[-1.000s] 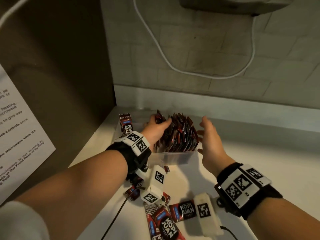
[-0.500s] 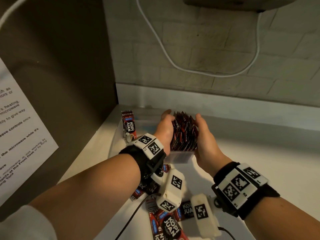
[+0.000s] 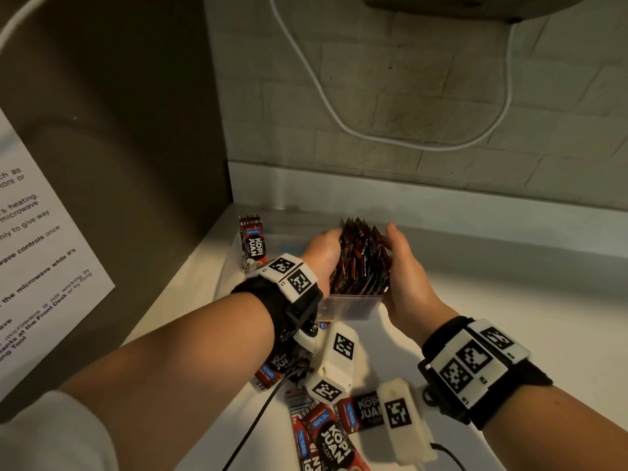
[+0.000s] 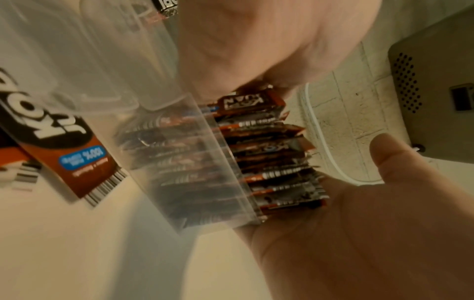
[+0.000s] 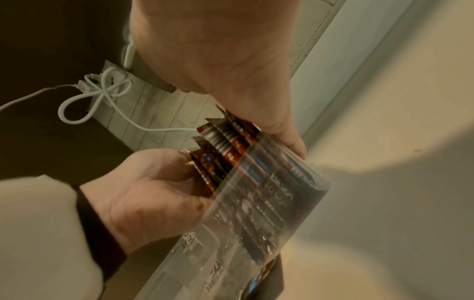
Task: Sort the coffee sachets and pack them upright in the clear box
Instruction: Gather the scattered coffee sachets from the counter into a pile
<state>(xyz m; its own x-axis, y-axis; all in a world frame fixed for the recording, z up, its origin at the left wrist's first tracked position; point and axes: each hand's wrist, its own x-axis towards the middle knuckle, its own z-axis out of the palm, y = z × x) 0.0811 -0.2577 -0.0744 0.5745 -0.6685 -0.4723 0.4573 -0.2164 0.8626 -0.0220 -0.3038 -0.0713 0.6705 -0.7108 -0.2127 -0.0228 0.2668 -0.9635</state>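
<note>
A clear box (image 3: 350, 305) stands on the white counter, packed with several dark red coffee sachets (image 3: 362, 260) standing upright, their tops above the rim. My left hand (image 3: 321, 256) presses flat against the left side of the bundle. My right hand (image 3: 404, 270) presses flat against its right side, fingers straight. In the left wrist view the sachets (image 4: 277, 162) stick out of the box (image 4: 195, 162) between my left palm (image 4: 243, 50) and my right hand (image 4: 359, 223). The right wrist view shows the same squeeze on the sachets (image 5: 223, 146).
Loose sachets (image 3: 326, 433) lie on the counter in front of the box, under my wrists. One sachet (image 3: 253, 243) stands upright to the left beside a second clear container (image 3: 282, 241). A brown appliance wall (image 3: 119, 130) with a paper notice (image 3: 34, 249) closes the left side.
My hands were apart with the sachets fanned out. Both hands have closed in on the bundle, which is now narrower and more upright.
</note>
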